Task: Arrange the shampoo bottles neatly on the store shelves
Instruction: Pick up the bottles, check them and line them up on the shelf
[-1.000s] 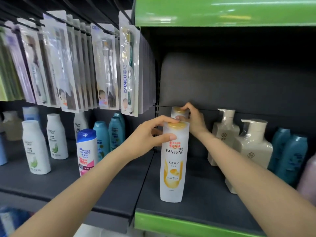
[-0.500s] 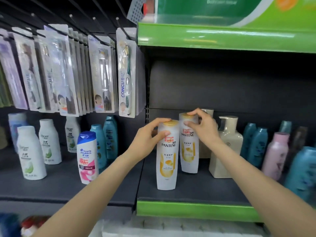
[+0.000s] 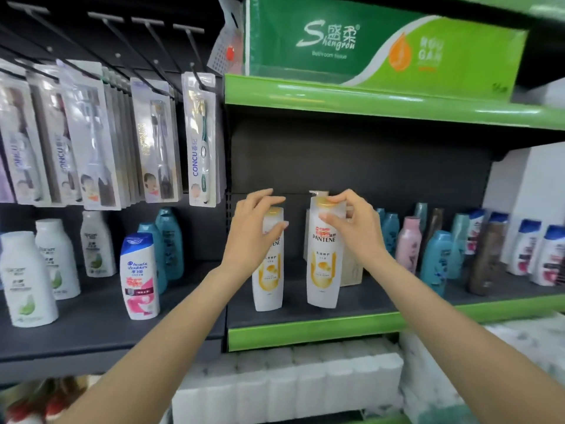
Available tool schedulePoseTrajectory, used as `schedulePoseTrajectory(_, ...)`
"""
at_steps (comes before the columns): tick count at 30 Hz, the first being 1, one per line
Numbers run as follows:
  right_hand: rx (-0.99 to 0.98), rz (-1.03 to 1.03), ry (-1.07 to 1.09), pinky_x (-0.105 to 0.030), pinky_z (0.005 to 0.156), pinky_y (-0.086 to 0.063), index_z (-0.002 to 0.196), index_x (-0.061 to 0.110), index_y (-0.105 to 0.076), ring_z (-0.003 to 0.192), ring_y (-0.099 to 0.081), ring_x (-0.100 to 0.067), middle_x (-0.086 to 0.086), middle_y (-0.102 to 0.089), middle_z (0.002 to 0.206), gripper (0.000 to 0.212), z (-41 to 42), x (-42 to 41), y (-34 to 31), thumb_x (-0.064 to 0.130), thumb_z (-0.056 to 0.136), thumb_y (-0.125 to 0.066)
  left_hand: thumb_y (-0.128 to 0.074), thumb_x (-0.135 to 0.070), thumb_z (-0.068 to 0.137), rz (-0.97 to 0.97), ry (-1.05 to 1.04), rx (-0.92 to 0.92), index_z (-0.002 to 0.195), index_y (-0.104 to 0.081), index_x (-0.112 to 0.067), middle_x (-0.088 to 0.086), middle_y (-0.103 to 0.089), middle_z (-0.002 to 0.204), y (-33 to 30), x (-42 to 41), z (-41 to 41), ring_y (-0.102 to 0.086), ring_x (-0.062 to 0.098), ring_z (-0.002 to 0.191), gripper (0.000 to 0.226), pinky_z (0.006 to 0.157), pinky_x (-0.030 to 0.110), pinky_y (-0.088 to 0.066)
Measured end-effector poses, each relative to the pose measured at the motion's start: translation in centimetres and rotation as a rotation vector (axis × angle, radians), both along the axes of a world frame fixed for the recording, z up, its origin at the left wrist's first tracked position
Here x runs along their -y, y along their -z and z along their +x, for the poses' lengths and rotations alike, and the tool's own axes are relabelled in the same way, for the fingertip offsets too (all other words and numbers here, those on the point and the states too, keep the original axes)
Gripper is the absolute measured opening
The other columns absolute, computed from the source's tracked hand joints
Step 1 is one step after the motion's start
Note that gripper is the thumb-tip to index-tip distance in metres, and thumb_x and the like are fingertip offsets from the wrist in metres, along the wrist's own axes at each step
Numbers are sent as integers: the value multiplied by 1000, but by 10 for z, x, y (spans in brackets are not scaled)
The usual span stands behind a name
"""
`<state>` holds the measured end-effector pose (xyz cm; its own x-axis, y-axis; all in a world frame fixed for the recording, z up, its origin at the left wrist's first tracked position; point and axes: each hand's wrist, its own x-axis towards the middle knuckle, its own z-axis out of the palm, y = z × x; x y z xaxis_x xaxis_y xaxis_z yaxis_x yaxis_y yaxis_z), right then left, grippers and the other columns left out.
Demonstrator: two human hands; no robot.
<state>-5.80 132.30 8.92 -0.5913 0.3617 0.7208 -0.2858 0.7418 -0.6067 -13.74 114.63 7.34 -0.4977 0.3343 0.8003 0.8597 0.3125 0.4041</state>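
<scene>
Two Pantene bottles held upright at mid-frame

Store shelving fills the frame, with a green-edged shelf (image 3: 305, 332) at centre. On it stand two white-and-yellow Pantene bottles, side by side and apart. The left hand (image 3: 253, 237) has its grip curled round the top of the left Pantene bottle (image 3: 269, 280). The right hand (image 3: 357, 231) pinches the right Pantene bottle (image 3: 324, 270) near its yellow cap. Toothbrush packs (image 3: 198, 142) hang at upper left.

White, yellow-labelled shampoo bottles (image 3: 323, 264); green-edged shelf (image 3: 312, 331); teal bottles (image 3: 437, 261)
</scene>
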Motion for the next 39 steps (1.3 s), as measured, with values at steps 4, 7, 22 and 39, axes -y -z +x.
schedulePoseTrajectory(4, -42, -114, -56, -45, 80, -54, 90, 20, -60, 94, -63, -19, 0, -66, 102, 16, 34, 2, 0, 19, 79, -72, -67, -24, 85, -84, 170, 130, 134, -46, -27, -8, -49, 131, 6, -13, 40, -44, 7, 117, 53, 90, 9, -30)
schedulePoseTrajectory(7, -62, -191, -110, -35, 78, -54, 86, 17, -61, 95, -62, -15, 4, -66, 98, 14, 59, 4, 7, 12, 79, -72, -71, -25, 82, -117, 272, 265, 139, -38, -32, -13, -49, 127, 12, -23, 66, -47, 4, 112, 67, 88, 18, -35)
schedulePoseTrajectory(22, 67, -320, -307, -35, 85, -56, 116, 32, -61, 100, -63, -9, 6, -65, 110, 33, 169, 13, 44, 18, 85, -66, -80, -27, 71, 182, 218, 418, 130, -37, -35, -16, -61, 97, 44, -33, 188, -60, 0, 88, 74, 67, 9, -48)
schedulePoseTrajectory(39, 251, -44, -292, -18, 82, -46, 125, 55, -41, 102, -54, 1, 15, -58, 118, 74, 183, 48, 96, 14, 75, -76, -77, -15, 75, 426, 372, 766, 124, -47, -29, 8, -64, 110, 36, 39, 174, -67, 11, 88, 58, 71, 38, -59)
